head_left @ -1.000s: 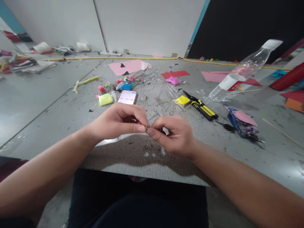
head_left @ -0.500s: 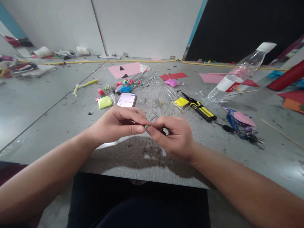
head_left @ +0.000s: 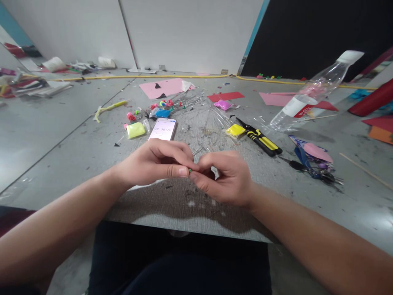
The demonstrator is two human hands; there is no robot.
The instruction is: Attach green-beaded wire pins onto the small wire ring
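My left hand [head_left: 156, 164] and my right hand [head_left: 225, 176] meet fingertip to fingertip above the grey cutting mat [head_left: 184, 209]. Between the thumbs and forefingers they pinch a tiny green piece [head_left: 190, 170], most of it hidden by the fingers. Just beyond my left hand a phone [head_left: 163, 128] lies face up with a timer on its screen. A yellow-green clay packet [head_left: 136, 130] lies left of the phone.
Yellow-handled pliers [head_left: 260, 140] and a yellow clay packet [head_left: 236, 130] lie beyond my right hand. A clear plastic bottle [head_left: 313, 92] lies tipped at the right. Scissors and pink paper [head_left: 313, 157] sit to the right. Pink sheets, small coloured clay bits [head_left: 161, 107] and clear film lie farther back.
Both hands have sunk slightly toward the mat and closed tighter together on the green piece. The view has shifted a little.
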